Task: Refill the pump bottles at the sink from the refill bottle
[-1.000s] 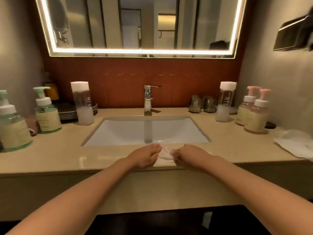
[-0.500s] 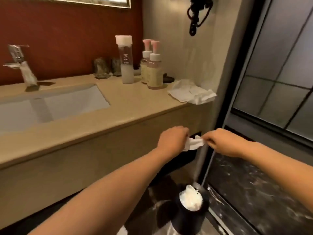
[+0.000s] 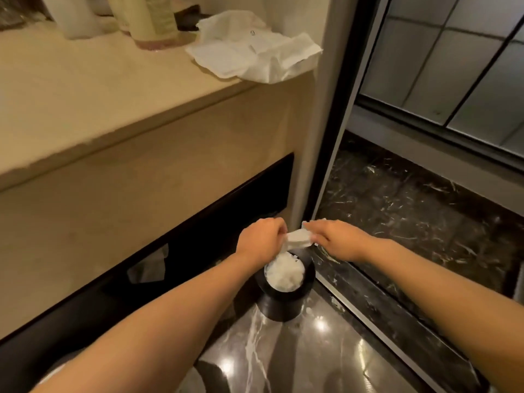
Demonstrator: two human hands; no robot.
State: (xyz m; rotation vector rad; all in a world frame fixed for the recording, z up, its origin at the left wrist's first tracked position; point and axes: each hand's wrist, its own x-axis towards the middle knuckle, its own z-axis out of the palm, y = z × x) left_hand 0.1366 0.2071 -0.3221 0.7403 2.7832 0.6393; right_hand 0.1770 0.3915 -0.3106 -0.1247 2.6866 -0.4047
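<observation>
While left hand (image 3: 259, 242) and right hand (image 3: 337, 241) pinch the tissue (image 3: 297, 240) between them, bin (image 3: 283, 307) sits directly below, nearer the left

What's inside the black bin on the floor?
Crumpled white paper fills the bin nearly to its rim; anything beneath the paper is covered. The left hand and right hand hold a folded tissue just above it.

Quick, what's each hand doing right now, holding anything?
Left hand: closed, gripping one end of the crumpled tissue.
Right hand: pinching the tissue's other end.
</observation>
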